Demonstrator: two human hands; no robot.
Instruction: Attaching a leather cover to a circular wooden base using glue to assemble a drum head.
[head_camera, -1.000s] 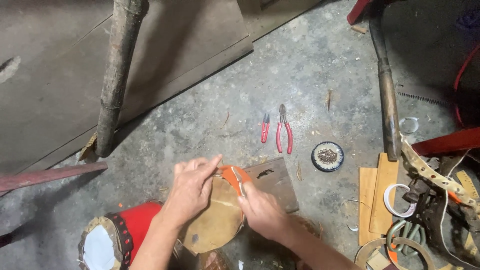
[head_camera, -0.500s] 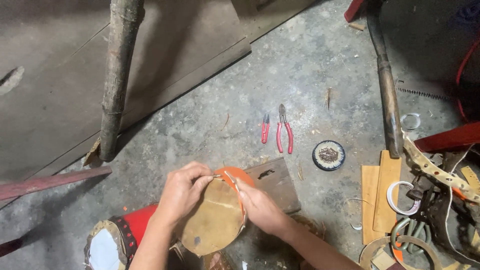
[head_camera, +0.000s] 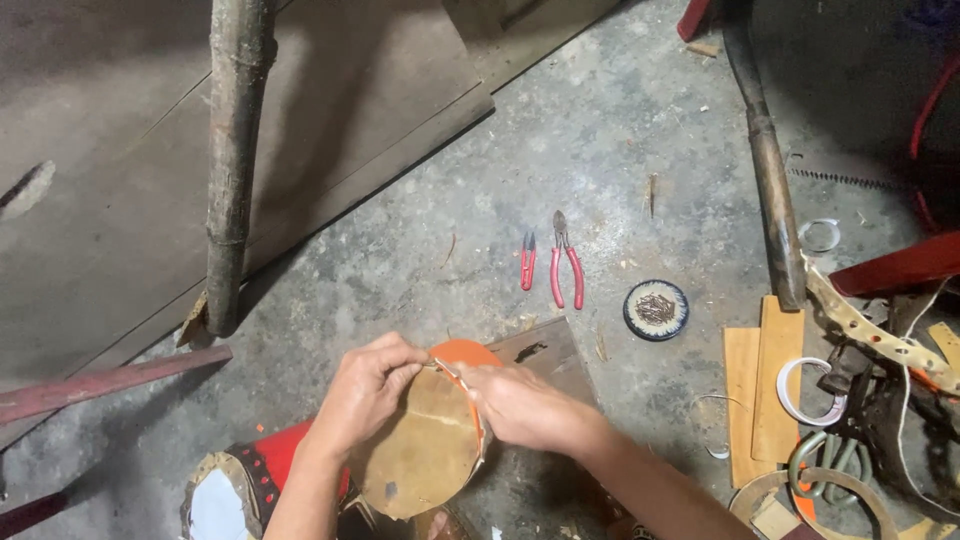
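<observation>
Low in the middle of the frame, both hands are on a small drum (head_camera: 425, 455), its tan skin face up and an orange rim (head_camera: 470, 352) peeking out at the top edge. The left hand (head_camera: 365, 385) is curled over the upper left of the skin, fingers pinched at the rim. The right hand (head_camera: 520, 405) comes in from the right, fingers closed around a thin tool (head_camera: 448, 372) that slants across the top of the drum. What sort of tool it is, too small to tell.

The tool's tip sits right between the two sets of fingertips, touching or just above the rim. The drum lies under both palms, the skin mostly showing below the knuckles.

To my eye this is edge work on the skin. Doing it well would mean keeping the left pinch tight beside the tip so the skin stays taut, and keeping the tool low and angled along the rim rather than into the face.

Around them: red pliers (head_camera: 566, 262) and a smaller red cutter (head_camera: 527, 262) up on the concrete, well apart from the hands, a round dish of nails (head_camera: 656, 309) to their right, wood strips (head_camera: 765, 385) further right, a second drum (head_camera: 235, 490) at lower left.
</observation>
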